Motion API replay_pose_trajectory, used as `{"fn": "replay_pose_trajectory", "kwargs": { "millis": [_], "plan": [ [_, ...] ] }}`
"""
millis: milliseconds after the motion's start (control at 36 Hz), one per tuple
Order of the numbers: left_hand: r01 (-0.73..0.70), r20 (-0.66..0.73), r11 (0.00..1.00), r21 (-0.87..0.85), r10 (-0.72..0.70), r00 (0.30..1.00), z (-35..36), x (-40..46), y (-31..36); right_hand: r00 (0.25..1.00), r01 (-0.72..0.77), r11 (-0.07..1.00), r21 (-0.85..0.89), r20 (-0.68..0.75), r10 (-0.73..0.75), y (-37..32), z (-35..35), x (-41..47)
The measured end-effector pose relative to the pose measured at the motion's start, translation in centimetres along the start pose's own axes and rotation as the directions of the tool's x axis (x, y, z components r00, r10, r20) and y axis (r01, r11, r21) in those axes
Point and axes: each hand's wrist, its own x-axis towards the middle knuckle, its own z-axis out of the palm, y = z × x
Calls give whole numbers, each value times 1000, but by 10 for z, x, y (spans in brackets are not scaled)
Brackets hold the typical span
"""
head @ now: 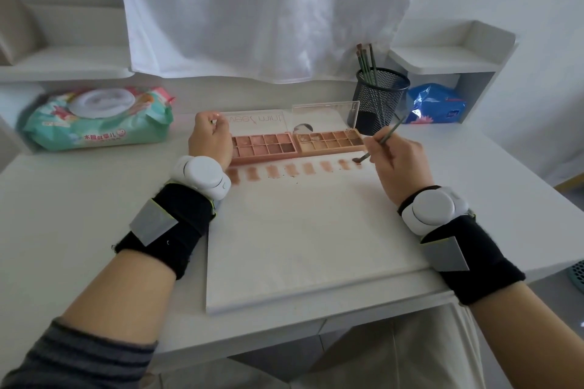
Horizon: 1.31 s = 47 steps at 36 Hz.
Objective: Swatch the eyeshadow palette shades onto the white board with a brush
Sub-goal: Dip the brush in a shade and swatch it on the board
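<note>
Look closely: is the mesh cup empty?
No: the mesh cup holds several green brushes standing upright.

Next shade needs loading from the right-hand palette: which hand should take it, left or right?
Right. The right hand holds the brush, its tip at the swatch row's right end, just below the right-hand palette. The left hand rests by the left palette, holding no brush.

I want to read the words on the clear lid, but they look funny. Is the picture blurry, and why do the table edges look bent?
In the head view, the letters on the clear plastic palette lid read mirrored and faint, seen through the plastic; the wide lens bows the white table's edges; soft daylight, weak shadows; the thin green-handled brush is slightly blurred.
</note>
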Motion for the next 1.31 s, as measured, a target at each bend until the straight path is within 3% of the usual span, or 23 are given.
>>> {"fn": "replay_pose_trajectory", "kwargs": {
  "millis": [528,944,1306],
  "plan": [
    [-6,3,1000,-3,6,1000,1,1,-2,983,-88,996,-3,-160,87,-1,-4,1],
    [0,-3,1000,-5,0,1000,1,2,-2,991,-118,992,42,-57,120,-3,-3,0],
    [13,12,998,-66,-12,1000,3,13,-12,988,-120,992,40,-90,124,-3,-2,1]
  ]
}}
